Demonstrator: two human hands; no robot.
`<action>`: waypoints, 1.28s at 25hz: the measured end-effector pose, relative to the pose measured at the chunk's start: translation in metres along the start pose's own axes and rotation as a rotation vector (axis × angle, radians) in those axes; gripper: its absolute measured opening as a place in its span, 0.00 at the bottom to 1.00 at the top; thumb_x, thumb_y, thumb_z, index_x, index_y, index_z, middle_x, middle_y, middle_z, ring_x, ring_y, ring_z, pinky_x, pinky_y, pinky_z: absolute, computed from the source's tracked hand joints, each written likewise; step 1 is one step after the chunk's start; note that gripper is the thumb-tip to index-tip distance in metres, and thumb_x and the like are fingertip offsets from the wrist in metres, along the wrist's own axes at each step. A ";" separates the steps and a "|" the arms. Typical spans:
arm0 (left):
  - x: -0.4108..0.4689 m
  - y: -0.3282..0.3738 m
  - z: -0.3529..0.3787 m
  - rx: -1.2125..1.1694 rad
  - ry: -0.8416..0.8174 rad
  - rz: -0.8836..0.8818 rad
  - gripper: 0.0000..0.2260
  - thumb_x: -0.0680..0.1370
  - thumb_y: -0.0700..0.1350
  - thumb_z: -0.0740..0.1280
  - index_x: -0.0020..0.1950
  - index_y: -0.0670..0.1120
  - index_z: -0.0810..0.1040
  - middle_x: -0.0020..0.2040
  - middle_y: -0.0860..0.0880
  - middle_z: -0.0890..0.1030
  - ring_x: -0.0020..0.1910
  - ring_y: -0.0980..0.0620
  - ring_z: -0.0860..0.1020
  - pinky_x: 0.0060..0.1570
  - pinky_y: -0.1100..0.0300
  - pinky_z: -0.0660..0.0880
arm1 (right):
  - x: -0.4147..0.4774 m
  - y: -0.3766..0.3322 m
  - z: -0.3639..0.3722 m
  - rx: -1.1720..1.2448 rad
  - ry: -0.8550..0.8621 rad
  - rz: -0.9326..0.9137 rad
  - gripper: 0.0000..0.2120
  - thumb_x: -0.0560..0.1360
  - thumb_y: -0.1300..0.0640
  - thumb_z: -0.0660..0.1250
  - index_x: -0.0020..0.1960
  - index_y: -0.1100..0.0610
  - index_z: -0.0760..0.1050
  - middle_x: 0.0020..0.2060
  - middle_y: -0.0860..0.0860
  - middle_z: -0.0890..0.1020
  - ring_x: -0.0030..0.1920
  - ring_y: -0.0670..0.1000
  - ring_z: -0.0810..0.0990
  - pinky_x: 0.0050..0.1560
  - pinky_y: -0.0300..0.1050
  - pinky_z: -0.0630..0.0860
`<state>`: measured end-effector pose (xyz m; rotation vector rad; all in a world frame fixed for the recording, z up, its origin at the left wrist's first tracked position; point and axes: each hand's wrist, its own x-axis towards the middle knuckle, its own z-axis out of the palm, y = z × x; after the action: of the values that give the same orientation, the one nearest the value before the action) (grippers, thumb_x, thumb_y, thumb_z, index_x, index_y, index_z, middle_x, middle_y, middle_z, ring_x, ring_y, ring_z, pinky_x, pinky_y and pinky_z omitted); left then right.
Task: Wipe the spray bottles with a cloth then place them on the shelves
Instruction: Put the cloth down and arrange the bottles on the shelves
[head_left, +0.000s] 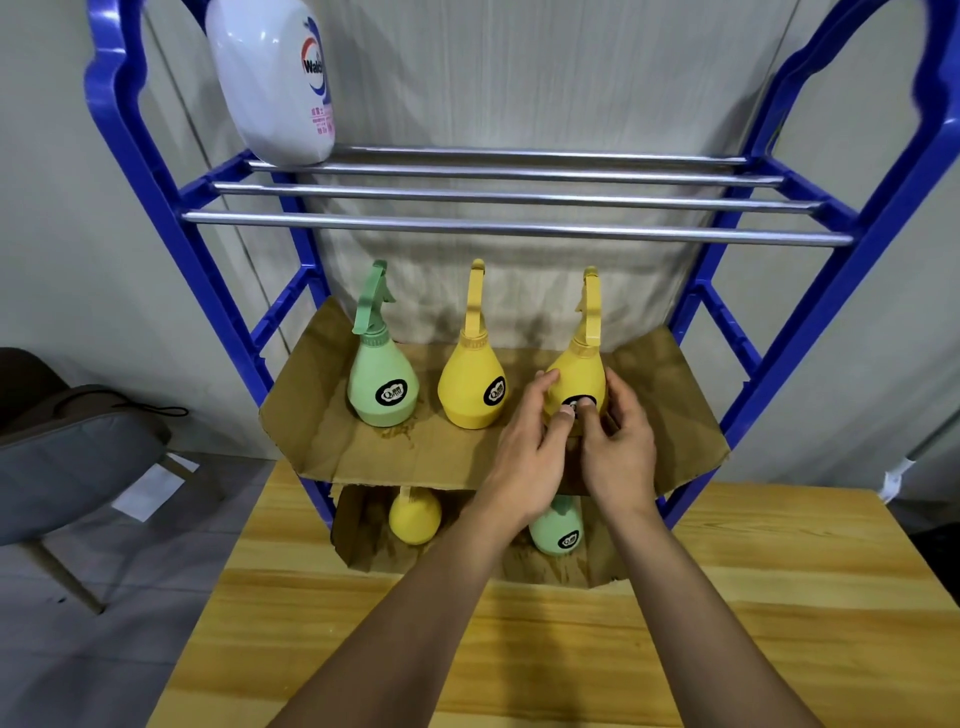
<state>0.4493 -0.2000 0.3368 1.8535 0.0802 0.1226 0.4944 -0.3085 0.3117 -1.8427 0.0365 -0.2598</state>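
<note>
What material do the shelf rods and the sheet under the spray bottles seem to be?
Shelf rods: probably polished metal, being silvery with long bright highlights. Sheet: looks like cardboard, matte brown, with fold creases and an uneven cut edge.

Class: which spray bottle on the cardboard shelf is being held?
The rightmost yellow bottle: left hand and right hand grip it; the others stand untouched.

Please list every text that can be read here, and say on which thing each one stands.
"Walc", the end cut off: white bottle.
Pink print below it: too small.
"Q" plus blurred letters: black labels on the upper green bottle and middle yellow bottle.
Label on the lower green bottle: too blurred.
Label on the right yellow bottle: mostly hidden by the left hand and right hand.
</note>
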 end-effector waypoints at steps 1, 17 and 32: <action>0.001 0.000 -0.002 0.008 -0.009 -0.004 0.20 0.86 0.53 0.58 0.79 0.61 0.62 0.83 0.58 0.61 0.80 0.57 0.62 0.77 0.58 0.60 | 0.000 -0.001 0.000 -0.005 -0.001 -0.002 0.23 0.82 0.50 0.65 0.76 0.44 0.67 0.69 0.47 0.76 0.68 0.47 0.75 0.67 0.52 0.75; 0.016 -0.005 -0.056 0.308 0.419 0.023 0.32 0.81 0.47 0.71 0.81 0.45 0.61 0.77 0.43 0.67 0.76 0.43 0.65 0.74 0.48 0.64 | 0.003 0.001 0.003 -0.031 0.009 0.004 0.27 0.79 0.50 0.68 0.76 0.44 0.67 0.70 0.48 0.74 0.69 0.47 0.73 0.69 0.48 0.73; 0.009 -0.018 -0.058 0.296 0.363 0.041 0.35 0.80 0.50 0.71 0.83 0.49 0.59 0.76 0.45 0.68 0.75 0.45 0.67 0.72 0.51 0.65 | -0.006 -0.008 -0.004 -0.031 0.021 -0.004 0.28 0.79 0.51 0.70 0.77 0.48 0.66 0.72 0.48 0.74 0.72 0.48 0.71 0.71 0.46 0.70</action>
<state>0.4514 -0.1388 0.3362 2.1091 0.3267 0.4982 0.4871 -0.3089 0.3192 -1.8706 0.0518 -0.2826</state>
